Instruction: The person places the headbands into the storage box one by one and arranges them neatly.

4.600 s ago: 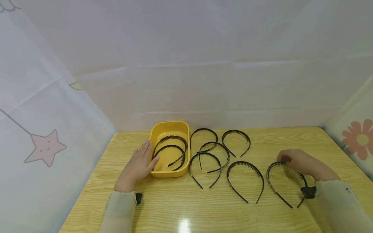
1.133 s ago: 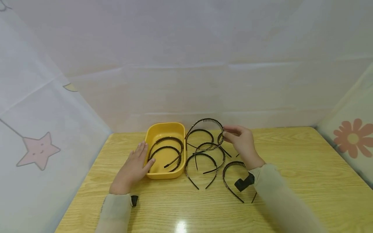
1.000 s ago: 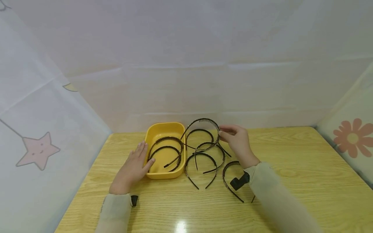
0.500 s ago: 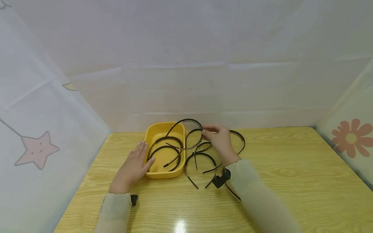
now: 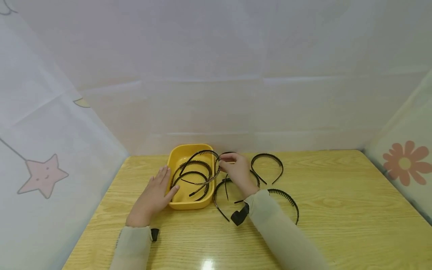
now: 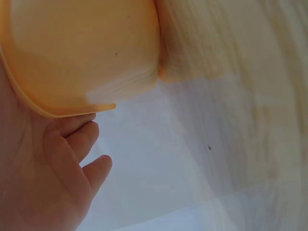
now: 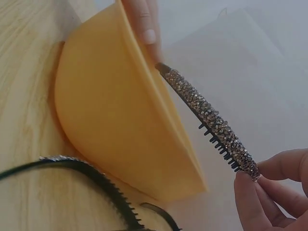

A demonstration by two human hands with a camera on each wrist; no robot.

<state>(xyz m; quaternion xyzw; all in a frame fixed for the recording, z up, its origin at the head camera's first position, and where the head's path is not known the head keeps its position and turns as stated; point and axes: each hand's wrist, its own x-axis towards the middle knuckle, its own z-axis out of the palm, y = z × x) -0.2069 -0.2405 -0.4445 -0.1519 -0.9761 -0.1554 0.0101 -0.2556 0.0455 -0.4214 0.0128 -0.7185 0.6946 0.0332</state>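
Observation:
My right hand [image 5: 237, 171] pinches a black toothed headband [image 7: 207, 113] between thumb and fingers. Glittery stones cover the outside of its band. The headband is over the right side of a yellow plastic tub [image 5: 192, 206], its arc tilted across the rim. Inside the tub lie two more black headbands [image 5: 197, 162], overlapping each other. Along the tub's left rim rests my left hand [image 5: 152, 199], its fingers extended and its thumb over the edge. In the left wrist view, the left fingers [image 6: 83, 139] show close below the tub's rim.
Several headbands lie on the wooden table [image 5: 337, 210] right of the tub. One headband [image 5: 266, 155] is at the back, another headband [image 5: 291, 201] partly behind the right sleeve. A fabric-covered wall [image 5: 216, 112] rises behind the table.
My right hand picked up the rightmost headband and carried it left across the others to the tub. It is now lower over the tub. My left hand has stayed at the rim.

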